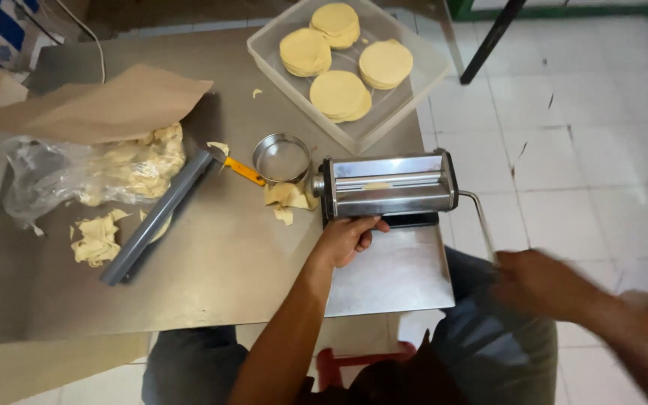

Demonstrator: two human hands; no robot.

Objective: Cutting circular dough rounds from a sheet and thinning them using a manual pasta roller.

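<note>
Dough scraps (99, 236) lie far to the left of my left hand (348, 238) on the steel surface (226, 262), beside a clear bag of dough (91, 172) under brown paper (106, 105) and a grey bar (157, 217). Nearer, just up-left of that hand, stands a round metal cutter (281, 157). My left hand curls loosely against the front of the pasta roller (388, 186), fingers tucked under its edge. Beyond it a clear tray (279, 71) holds stacked dough discs (339, 94). My right hand (538, 281), blurred, is closed on the crank handle (481, 217).
</note>
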